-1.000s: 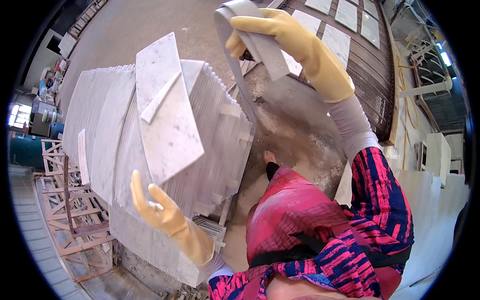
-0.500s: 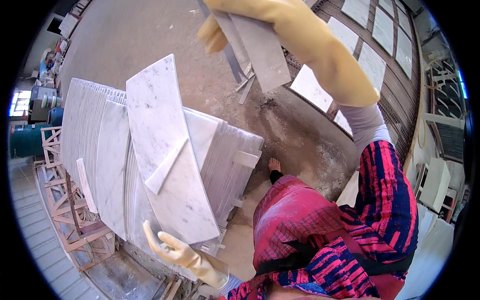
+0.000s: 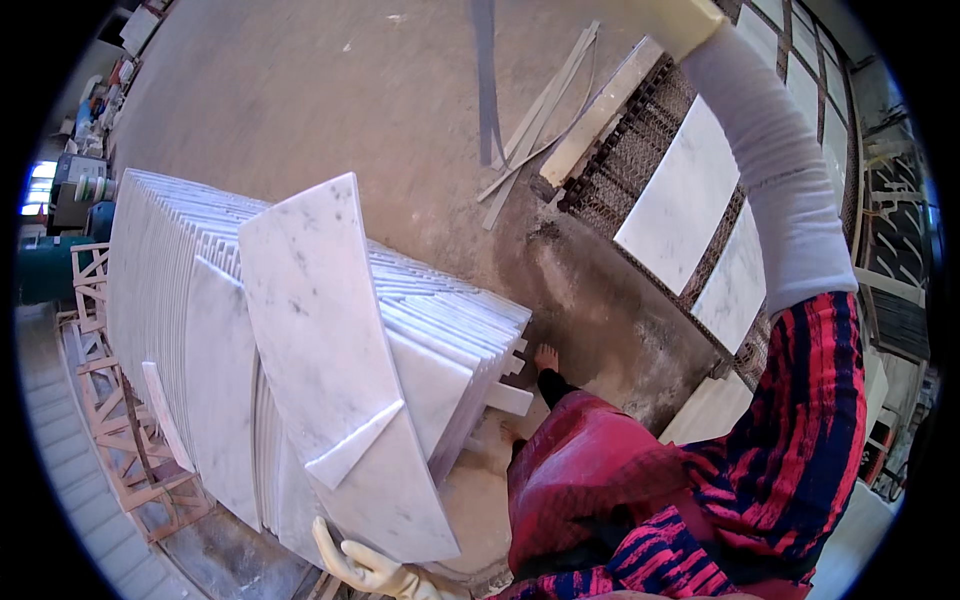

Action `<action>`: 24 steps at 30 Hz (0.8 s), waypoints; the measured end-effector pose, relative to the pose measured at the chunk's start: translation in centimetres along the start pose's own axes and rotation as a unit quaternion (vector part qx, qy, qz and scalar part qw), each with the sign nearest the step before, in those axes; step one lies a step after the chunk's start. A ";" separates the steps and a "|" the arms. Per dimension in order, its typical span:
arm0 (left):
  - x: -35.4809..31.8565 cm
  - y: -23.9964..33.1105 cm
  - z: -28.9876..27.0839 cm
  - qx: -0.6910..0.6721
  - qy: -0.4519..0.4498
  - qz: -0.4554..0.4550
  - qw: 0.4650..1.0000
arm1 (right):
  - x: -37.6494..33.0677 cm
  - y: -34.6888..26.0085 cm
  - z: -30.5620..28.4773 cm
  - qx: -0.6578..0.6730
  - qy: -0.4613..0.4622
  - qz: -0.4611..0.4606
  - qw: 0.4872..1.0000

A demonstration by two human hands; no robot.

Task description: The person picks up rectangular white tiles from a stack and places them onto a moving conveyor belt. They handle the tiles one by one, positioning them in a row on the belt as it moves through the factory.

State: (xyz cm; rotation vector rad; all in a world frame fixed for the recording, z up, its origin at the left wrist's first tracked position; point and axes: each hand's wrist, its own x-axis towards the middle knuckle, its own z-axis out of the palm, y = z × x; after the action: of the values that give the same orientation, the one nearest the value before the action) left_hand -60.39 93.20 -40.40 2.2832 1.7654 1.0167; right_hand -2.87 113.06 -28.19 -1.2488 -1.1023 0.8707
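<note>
My left hand (image 3: pixel 365 572), in a cream rubber glove, is low in the picture with its fingers apart, beside the lower end of a tilted white marble slab (image 3: pixel 325 330). A small marble strip (image 3: pixel 355 443) lies across that slab. Only the yellowish glove cuff of my right hand (image 3: pixel 672 22) shows at the top edge; its fingers are beyond the picture. A grey strip (image 3: pixel 486 85) hangs down from the top edge to the left of it, and what holds it is out of view.
Behind the tilted slab stands a tight stack of marble slabs (image 3: pixel 160 300). On the right, marble tiles (image 3: pixel 680 200) lie on a dark mesh bed (image 3: pixel 605 185). Thin offcut strips (image 3: pixel 540 105) lie on the floor. A wooden frame (image 3: pixel 125 440) stands at the left.
My right hand, which held stone strips, has moved up and mostly out of the picture. The view has shifted. My left hand stays open by the slab's lower end.
</note>
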 end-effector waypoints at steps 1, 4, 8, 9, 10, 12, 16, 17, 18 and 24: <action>0.2 0.0 0.1 0.004 -0.002 -0.001 1.000 | 0.6 0.0 -0.8 -0.018 0.011 -0.005 1.000; 0.6 0.2 0.5 0.010 -0.008 0.002 1.000 | 1.9 0.2 -3.4 -0.084 0.062 -0.014 0.994; 1.2 0.0 1.3 0.009 -0.011 0.009 1.000 | 3.3 1.6 -7.3 -0.196 0.142 -0.015 0.970; 1.3 -0.1 1.4 0.010 -0.013 0.012 1.000 | 3.5 2.2 -8.2 -0.227 0.162 -0.009 0.960; 1.5 -0.2 1.6 0.011 -0.016 0.013 1.000 | 3.7 3.2 -9.0 -0.259 0.182 0.002 0.948; 1.7 -0.4 1.4 0.010 -0.018 0.012 1.000 | 4.4 5.7 -10.4 -0.329 0.207 0.040 0.920; 1.6 -0.2 1.3 0.020 -0.018 0.016 1.000 | 4.3 14.0 -12.5 -0.473 0.187 0.205 0.836; 1.7 -0.4 1.2 0.019 -0.018 0.018 0.999 | 3.7 15.7 -12.2 -0.503 0.159 0.255 0.810; 1.8 -0.8 1.2 0.015 -0.021 0.022 0.999 | 3.0 17.5 -12.0 -0.537 0.118 0.301 0.779; 1.2 -0.7 0.5 0.026 -0.024 0.018 0.999 | 1.3 19.1 -7.0 -0.617 -0.020 0.377 0.690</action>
State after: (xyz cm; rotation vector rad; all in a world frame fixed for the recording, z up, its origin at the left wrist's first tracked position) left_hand -60.55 94.61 -40.55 2.3579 1.7592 0.9236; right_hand 5.45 115.12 -46.69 -2.9876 -1.2118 0.6557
